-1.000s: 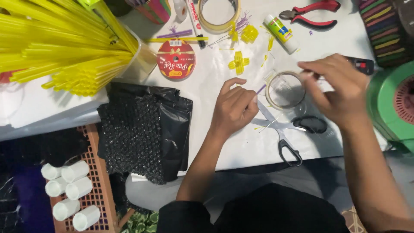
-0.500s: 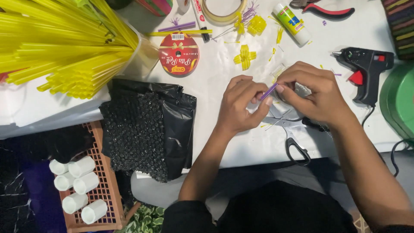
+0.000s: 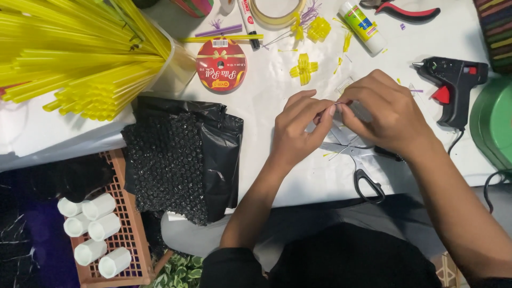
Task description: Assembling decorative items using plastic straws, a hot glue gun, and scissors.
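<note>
My left hand (image 3: 298,128) and my right hand (image 3: 381,112) meet over the white table (image 3: 266,106), fingertips pinched together on a thin purple straw piece (image 3: 335,104) that is mostly hidden by the fingers. Under the right hand lie black-handled scissors (image 3: 368,184), partly covered. A folded yellow straw flower (image 3: 304,68) rests just beyond the hands. A clear tape roll is hidden beneath the right hand.
A black glue gun (image 3: 453,85) lies to the right, a glue stick (image 3: 362,21) and red pliers (image 3: 405,10) at the back. Yellow straws (image 3: 80,58) fill a container at left. Black bubble wrap (image 3: 181,160) hangs off the table edge above a crate of white tubes (image 3: 96,234).
My right hand came in from the right to join the left one, and both now pinch the purple straw piece closer together; the view shifted slightly, revealing the glue gun.
</note>
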